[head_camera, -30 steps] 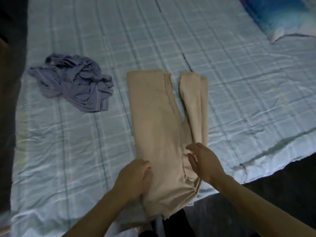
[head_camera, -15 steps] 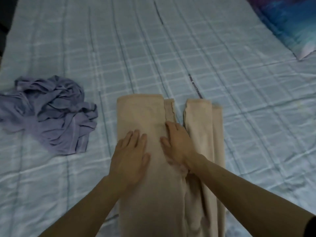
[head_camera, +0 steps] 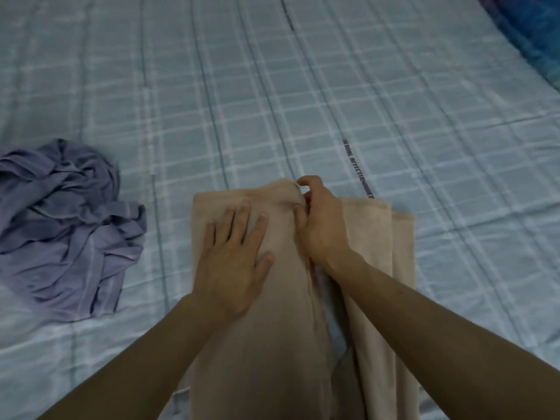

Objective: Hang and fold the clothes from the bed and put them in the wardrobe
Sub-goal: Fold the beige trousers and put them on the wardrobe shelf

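A long, soft beige cloth garment is lying flat on the pale blue checked bed sheet, low in the middle of the view and running toward 6 o'clock. The left hand is lying flat on its wider part, with the fingers straight and spread, pressing it down and holding nothing. At about 2 o'clock from that hand, the right hand is curling its fingers and pinching the garment's top edge, which is bunching up a little there. A crumpled purple cloth garment is sitting on the sheet at 9 o'clock, well apart from the beige one. A dark blue pillow is peeking in at 2 o'clock.
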Tool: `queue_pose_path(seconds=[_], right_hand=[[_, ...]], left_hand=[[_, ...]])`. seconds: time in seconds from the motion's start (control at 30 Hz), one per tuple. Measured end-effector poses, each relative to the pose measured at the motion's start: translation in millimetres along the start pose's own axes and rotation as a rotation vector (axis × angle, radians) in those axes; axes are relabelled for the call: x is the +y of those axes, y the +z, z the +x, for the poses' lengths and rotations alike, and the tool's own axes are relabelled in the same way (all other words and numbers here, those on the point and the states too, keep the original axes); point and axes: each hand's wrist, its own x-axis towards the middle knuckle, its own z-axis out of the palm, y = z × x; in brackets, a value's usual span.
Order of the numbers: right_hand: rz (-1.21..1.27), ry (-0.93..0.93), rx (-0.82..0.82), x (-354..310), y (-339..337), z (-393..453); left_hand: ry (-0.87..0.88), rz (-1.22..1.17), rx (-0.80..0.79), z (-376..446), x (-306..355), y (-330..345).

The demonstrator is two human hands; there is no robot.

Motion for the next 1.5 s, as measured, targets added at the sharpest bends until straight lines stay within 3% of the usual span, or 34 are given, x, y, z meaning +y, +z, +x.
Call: queue_pose_path(seconds=[0.13, 0.23, 0.3, 0.37, 0.5, 0.63, 0.67, 0.73, 0.8, 0.9, 0.97, 1.23, 1.4, 1.5], right_hand=[[-0.113, 0.014, -0.048, 11.8, -3.7, -1.5], [-0.375, -0.183, -0.006, 16.3, 4.8, -18.0], [-0.55, -0.297, -0.11, 22.6, 13.4, -35.2], [-0.663, -0.28, -0.221, 32.6, 20.4, -47.5], [-0.737, -0.236, -0.244, 41.7, 25.0, -48.6], [-0.645, -0.243, -0.308, 29.6, 11.9, -45.6], [-0.571, -0.247, -0.279, 24.4, 2.1, -46.7], [-0.442, -0.2, -0.074, 21.6, -24.2, -50.2], [-0.426, -0.026, 0.082, 30.6, -54.8, -58.1], [-0.57, 0.237, 0.03, 56.2, -94.3, -66.4], [-0.49, 0.368, -0.004, 66.0, -108.4, -69.0], [-0.287, 0.349, 0.132, 66.8, -100.5, -61.5], [-0.24, 0.298, 0.333, 69.9, -115.0, -64.6], [-0.345, 0.386, 0.234, 82.9, -127.8, -66.6]], left_hand=[[-0.067, 0.003, -0.019, 27.1, -3.6, 7.1], [-0.077, 0.045, 0.013, 30.4, -5.1, 15.3], [-0.069, 0.07, 0.044, 28.9, -5.5, 19.0], [-0.059, 0.077, 0.059, 29.5, -6.5, 21.2], [-0.07, 0.095, 0.063, 31.9, -7.9, 22.6], [-0.083, 0.029, 0.011, 31.0, -6.0, 16.9], [-0.093, 0.011, -0.02, 31.5, -4.9, 12.9], [-0.109, 0.002, -0.08, 33.0, 0.1, 2.6], [-0.074, 0.007, -0.064, 29.9, 12.0, -8.9], [0.065, 0.005, 0.028, 20.2, 39.1, -22.6], [0.119, -0.015, 0.035, 17.5, 57.7, -25.1], [0.168, -0.11, 0.022, 22.6, 93.8, -21.3], [0.239, -0.146, 0.034, 30.8, 108.9, -27.7], [0.282, -0.147, 0.033, 36.6, 119.2, -27.8]])
